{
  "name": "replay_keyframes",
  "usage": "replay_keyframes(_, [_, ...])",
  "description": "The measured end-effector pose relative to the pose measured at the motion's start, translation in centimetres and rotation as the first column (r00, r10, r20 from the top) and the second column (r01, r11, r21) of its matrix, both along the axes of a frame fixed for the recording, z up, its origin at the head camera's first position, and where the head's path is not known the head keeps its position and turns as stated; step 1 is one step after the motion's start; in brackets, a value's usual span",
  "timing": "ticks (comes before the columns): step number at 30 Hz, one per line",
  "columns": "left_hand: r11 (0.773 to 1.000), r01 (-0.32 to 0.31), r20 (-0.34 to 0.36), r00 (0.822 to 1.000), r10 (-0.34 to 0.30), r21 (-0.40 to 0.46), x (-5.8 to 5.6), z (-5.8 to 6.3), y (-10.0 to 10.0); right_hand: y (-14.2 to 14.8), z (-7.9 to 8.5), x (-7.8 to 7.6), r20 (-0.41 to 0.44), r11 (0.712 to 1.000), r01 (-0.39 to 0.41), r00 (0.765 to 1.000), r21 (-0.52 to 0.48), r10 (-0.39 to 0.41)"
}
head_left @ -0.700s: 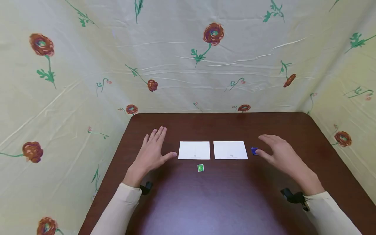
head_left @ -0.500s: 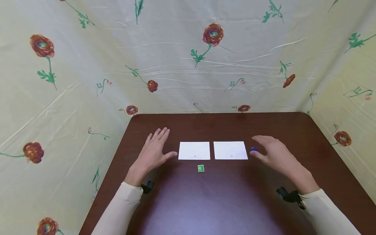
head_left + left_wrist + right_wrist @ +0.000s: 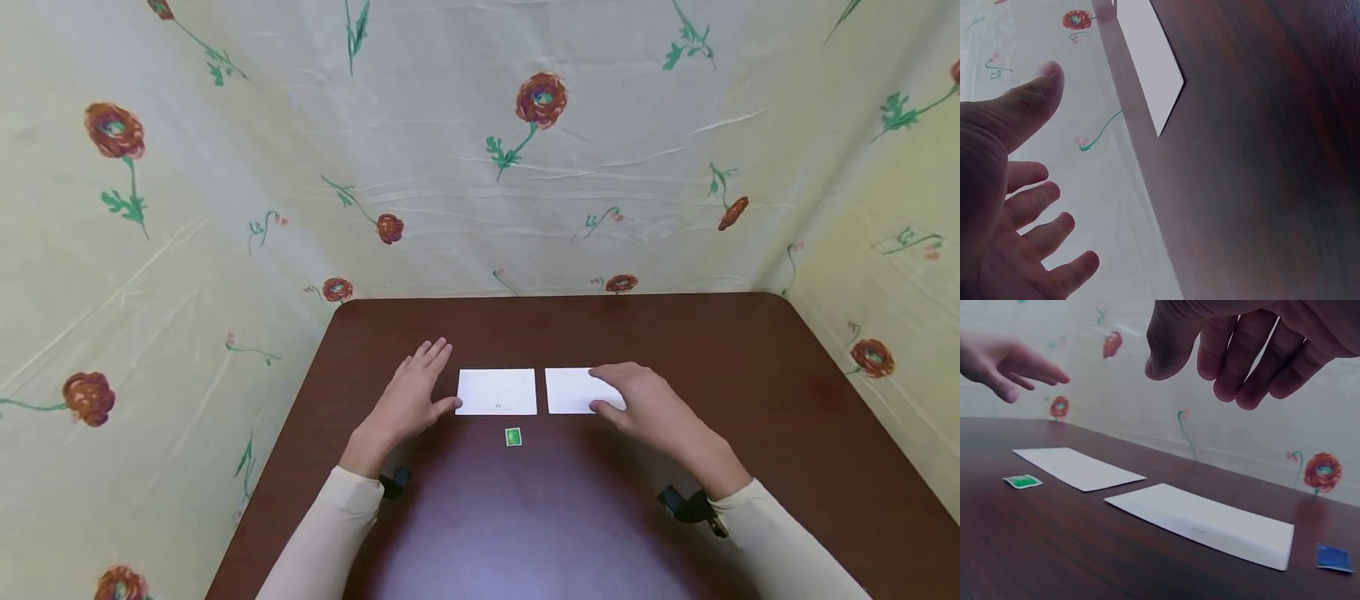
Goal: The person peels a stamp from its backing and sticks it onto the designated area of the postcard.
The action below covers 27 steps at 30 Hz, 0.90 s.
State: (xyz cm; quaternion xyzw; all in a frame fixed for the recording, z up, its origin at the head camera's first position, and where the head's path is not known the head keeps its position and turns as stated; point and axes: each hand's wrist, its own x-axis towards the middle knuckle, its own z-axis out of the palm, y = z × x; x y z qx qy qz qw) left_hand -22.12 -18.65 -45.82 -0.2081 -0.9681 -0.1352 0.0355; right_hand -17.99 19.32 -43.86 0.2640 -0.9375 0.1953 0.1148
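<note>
- The left hand (image 3: 408, 400) hangs in the air beside the left end of the left card; its grip is spread, the thumb held well away from the loosely extended fingers.
- The left card (image 3: 496, 392) is white and lies flat on the worktop (image 3: 487, 517), long side towards the person, with a small mark near that side. The tip of the left thumb is near its left edge, apart from it in the left wrist view.
- The right hand (image 3: 656, 408) hovers above the right end of the right card; its grip is spread too, the fingers gently curved and the thumb apart from them. The right wrist view shows air between this hand and the card.
- The right card (image 3: 573, 390), also white, lies flat beside the left one with a narrow gap between them; the hand hides its right end from the head camera.
- A small green square (image 3: 513, 437) with a pale border lies on the near side of the left card, close to its right half but not touching.
- A small blue square (image 3: 1334, 557) lies just past the right end of the right card, apart from it; the right hand hides it in the head view.
- Both arms wear cream sleeves (image 3: 322, 533), with a black device (image 3: 686, 506) at each wrist.
- Behind the dark brown worktop hangs a pale cloth (image 3: 450, 150) printed with red flowers and green stems.
</note>
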Motion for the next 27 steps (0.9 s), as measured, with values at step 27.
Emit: replay_keyframes(27, [1.0, 0.006, 0.121, 0.993, -0.007, 0.006, -0.3, -3.9, 2.0, -8.5, -3.5, 0.1, 0.075, 0.993, -0.111, 0.991, 0.046, 0.107])
